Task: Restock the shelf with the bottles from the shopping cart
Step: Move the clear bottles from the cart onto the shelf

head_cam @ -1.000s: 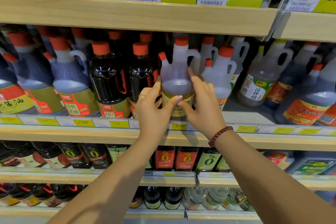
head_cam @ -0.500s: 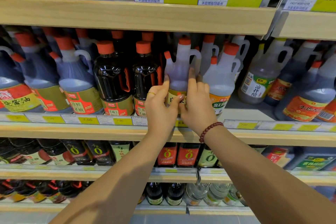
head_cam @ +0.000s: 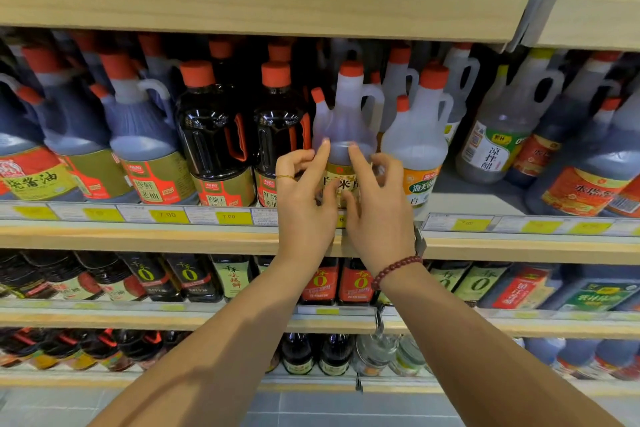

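— Left hand?
— Loosely spread, forefinger straight, tip touching the red-capped bottle; gripping nothing.
— Right hand?
— Same: forefinger on it, other fingers slack.
— Bottle?
— Upright on the wooden shelf, between a glossy dark soy bottle and a frosted white jug; translucent plastic, looped handle.

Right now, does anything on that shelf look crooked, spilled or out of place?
Nothing looks spilled or broken. The pale bottle in the middle stands upright. The only unevenness: further right the front row breaks, with the green-label bottle set further back behind bare shelf. Its lean may be the wide lens.
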The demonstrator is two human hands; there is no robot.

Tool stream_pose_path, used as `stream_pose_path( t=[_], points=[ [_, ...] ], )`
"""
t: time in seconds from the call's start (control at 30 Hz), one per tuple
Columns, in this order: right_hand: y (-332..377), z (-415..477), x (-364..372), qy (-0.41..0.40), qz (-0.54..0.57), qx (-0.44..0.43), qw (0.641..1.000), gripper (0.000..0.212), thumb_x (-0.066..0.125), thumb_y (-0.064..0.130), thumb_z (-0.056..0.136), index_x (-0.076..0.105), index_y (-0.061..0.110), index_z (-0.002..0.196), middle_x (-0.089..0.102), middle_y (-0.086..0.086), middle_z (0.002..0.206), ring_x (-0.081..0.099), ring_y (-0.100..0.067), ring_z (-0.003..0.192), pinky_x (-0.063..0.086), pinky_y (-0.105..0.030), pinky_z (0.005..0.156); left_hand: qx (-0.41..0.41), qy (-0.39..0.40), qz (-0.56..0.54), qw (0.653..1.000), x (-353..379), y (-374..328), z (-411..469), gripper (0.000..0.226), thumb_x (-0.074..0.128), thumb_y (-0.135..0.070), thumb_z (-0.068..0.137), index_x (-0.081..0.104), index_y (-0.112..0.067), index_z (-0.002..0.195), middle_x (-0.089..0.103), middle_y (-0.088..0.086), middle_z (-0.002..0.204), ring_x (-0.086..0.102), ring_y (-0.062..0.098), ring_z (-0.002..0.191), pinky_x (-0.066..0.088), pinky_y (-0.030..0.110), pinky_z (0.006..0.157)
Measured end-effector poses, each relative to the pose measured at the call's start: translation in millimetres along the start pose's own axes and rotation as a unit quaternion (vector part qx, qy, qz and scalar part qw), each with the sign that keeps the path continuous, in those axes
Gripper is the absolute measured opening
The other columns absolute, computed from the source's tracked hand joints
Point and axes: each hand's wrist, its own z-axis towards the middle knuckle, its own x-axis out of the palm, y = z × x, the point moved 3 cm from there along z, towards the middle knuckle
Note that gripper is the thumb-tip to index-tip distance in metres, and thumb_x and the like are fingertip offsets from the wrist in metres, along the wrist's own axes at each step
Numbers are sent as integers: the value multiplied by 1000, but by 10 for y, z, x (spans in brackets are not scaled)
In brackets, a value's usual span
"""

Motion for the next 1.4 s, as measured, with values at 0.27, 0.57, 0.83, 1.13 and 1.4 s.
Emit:
stream_pose_path(
  t=[0.27, 0.57, 0.83, 1.13, 1.4],
  points=[
    [22, 21, -3, 33, 99, 26, 994, 56, 56, 1, 84, 47, 20, 135, 51, -7, 114, 53, -13, 83, 50, -26, 69, -55, 50, 35, 997, 53, -32, -4, 58, 54, 9, 86, 48, -17, 137, 44, -8, 106, 47, -6, 90, 42, 4, 80],
    [-151, 290, 123, 138, 166, 73, 974, 63, 51, -6, 83, 39, 20, 140, 46, -6, 117, 49, -16, 99, 45, -25, 88, -126, 139, 84, 979, 256, 77, 159, 59, 50, 5, 82, 45, -15, 137, 64, 11, 108, 61, 25, 99, 52, 39, 86],
    [-266, 463, 330, 218, 215, 131, 943, 58, 44, -3, 89, 37, 21, 141, 57, -10, 125, 53, -22, 114, 43, -28, 98, -234, 155, 43, 959, 385, 183, 309, 71, 49, 1, 88, 22, -25, 148, 61, 13, 103, 60, 19, 85, 49, 32, 79],
    [-355, 453, 485, 219, 224, 154, 937, 61, 44, -3, 87, 36, 24, 141, 52, -10, 131, 40, -26, 129, 36, -42, 109, -248, 154, -3, 956, 447, 256, 263, 66, 44, -8, 83, 30, -26, 146, 56, 16, 126, 56, 29, 113, 48, 45, 96],
    [50, 206, -101, 181, 264, 108, 941, 54, 49, -8, 84, 51, 20, 130, 56, 2, 118, 56, -10, 105, 45, -17, 91, -178, 158, 17, 971, 10, -145, 153, 49, 54, 3, 87, 50, -13, 133, 54, 1, 119, 55, 11, 104, 44, 10, 84]
  ],
)
